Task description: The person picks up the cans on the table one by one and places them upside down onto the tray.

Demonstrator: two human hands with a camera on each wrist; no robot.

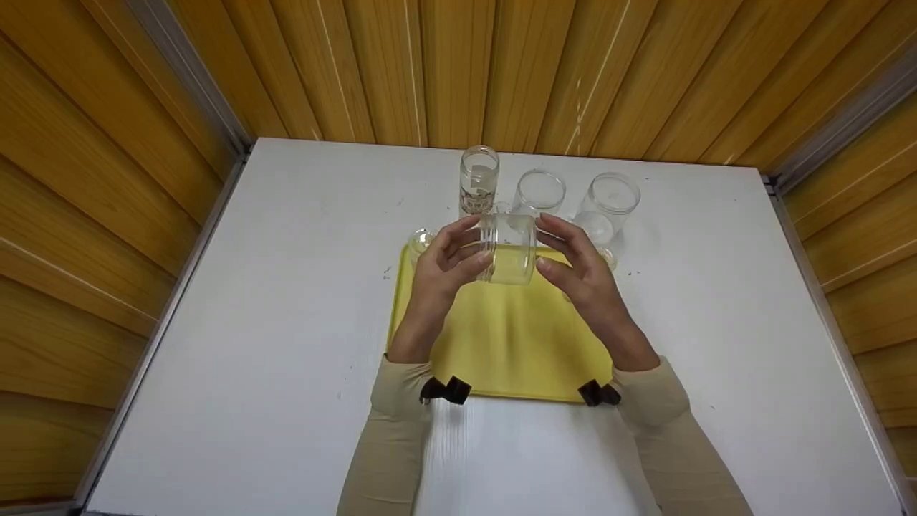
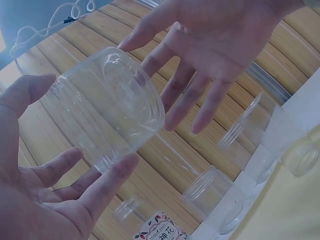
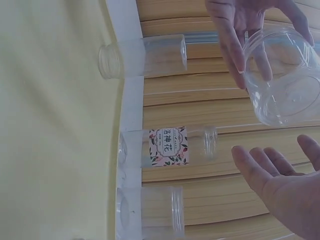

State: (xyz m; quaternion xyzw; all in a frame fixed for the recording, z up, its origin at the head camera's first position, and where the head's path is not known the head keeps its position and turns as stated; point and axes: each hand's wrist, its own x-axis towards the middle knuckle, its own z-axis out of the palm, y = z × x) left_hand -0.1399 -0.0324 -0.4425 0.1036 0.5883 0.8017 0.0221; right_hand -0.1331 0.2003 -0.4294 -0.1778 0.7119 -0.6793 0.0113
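"Where was the clear, wide, round jar with the ridged neck (image 1: 512, 247)?"

"Up in front of me, on its side in the air, over the far part of the rectangular yellow tray (image 1: 516, 344)."

"What held it up?"

"My left hand (image 1: 444, 269). I had its thumb and fingers pinched around the neck end. I'd say those ridges gave me something to catch on, since the rest of the wall looked smooth."

"And your right hand (image 1: 584, 269)?"

"Spread beside the base, fingers bent a little and thumb apart, not clamped on anything. I couldn't tell whether a fingertip brushed that end. Probably it was placed there to steady the jar or take some weight."

"And what stood behind?"

"A slim, clear, cylindrical container with a pink floral label (image 3: 168, 146), and to its right two wide, clear, open-mouthed jars (image 1: 615, 201), all upright near the back of the white table (image 1: 286, 287). Set that far back, I think, they left my hands room over the tray. I couldn't tell if they were plastic or glass."
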